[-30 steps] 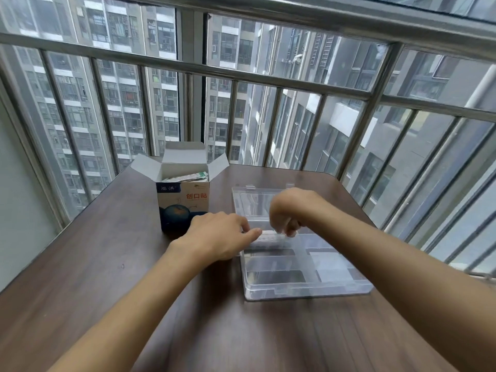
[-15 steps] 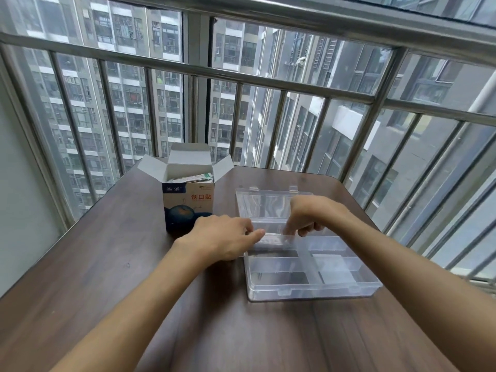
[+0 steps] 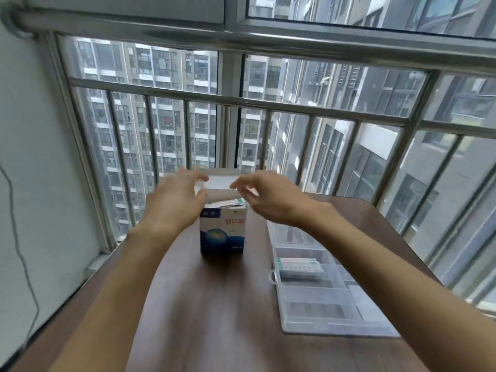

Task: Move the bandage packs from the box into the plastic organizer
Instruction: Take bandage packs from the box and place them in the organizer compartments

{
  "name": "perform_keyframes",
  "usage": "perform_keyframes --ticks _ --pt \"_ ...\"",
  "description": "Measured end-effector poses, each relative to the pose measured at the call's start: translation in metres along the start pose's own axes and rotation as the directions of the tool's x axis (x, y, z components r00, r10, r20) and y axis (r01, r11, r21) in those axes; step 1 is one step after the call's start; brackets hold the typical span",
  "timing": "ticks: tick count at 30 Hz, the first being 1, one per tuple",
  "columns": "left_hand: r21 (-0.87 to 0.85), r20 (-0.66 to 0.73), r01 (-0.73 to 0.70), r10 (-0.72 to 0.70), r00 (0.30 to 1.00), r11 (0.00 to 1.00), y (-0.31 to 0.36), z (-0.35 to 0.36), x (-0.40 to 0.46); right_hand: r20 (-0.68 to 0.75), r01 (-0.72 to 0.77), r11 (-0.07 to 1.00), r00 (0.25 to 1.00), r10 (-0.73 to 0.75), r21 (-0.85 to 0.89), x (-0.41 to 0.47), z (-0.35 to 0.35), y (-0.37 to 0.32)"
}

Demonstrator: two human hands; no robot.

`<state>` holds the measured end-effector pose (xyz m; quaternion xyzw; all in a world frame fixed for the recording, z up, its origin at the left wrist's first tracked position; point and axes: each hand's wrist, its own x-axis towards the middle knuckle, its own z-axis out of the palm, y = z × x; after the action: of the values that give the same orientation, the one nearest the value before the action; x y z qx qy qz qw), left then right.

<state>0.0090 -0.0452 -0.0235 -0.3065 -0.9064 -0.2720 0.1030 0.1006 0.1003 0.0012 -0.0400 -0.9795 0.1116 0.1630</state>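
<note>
Reaching over the square cardboard box (image 3: 222, 229), both bare hands (image 3: 174, 202) spread.

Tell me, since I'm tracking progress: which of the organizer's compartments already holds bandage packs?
The left compartment in the second row from the far end of the organizer. The bandage packs lie in it; the other compartments look empty.
</note>
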Motion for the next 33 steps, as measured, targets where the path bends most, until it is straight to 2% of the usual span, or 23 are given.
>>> perform_keyframes --ticks 2,5,7,11,17,19,22,25,33 --pt "-0.062 0.122 0.060 -0.052 0.991 0.996 -0.011 0.011 0.005 0.089 0.011 0.996 0.996 -0.003 -0.090 0.013 0.014 0.003" --pt "-0.273 0.235 0.120 -0.055 0.970 0.954 -0.015 0.015 0.011 0.164 -0.031 0.989 0.985 0.055 -0.144 0.026 0.024 0.010" --pt "-0.342 0.308 0.174 -0.064 0.949 0.923 -0.014 0.013 0.012 0.290 -0.026 0.986 0.954 0.073 -0.163 0.032 0.023 0.012" --pt "-0.387 0.417 0.220 -0.043 0.908 0.895 -0.012 0.007 0.010 0.528 -0.060 0.989 0.840 0.121 -0.132 0.040 0.006 0.004" --pt "-0.396 0.442 0.228 -0.034 0.897 0.890 -0.011 0.008 0.007 0.648 -0.033 0.987 0.751 0.130 -0.159 0.046 -0.006 0.002" --pt "-0.387 0.431 0.212 -0.028 0.902 0.897 -0.012 0.010 0.008 0.615 -0.054 0.990 0.779 0.124 -0.130 0.045 -0.005 0.004" --pt "-0.355 0.439 0.171 0.003 0.898 0.919 -0.013 0.003 0.008 0.461 -0.042 0.994 0.883 0.086 -0.104 0.042 0.006 0.010" --pt "-0.337 0.500 0.147 0.044 0.865 0.930 -0.019 -0.007 0.008 0.314 0.000 0.991 0.949 0.042 -0.131 0.037 0.016 0.015" --pt "-0.366 0.379 0.143 0.007 0.925 0.920 -0.022 0.001 0.009 -0.024 0.104 0.993 0.994 -0.105 -0.056 0.019 0.012 0.026"
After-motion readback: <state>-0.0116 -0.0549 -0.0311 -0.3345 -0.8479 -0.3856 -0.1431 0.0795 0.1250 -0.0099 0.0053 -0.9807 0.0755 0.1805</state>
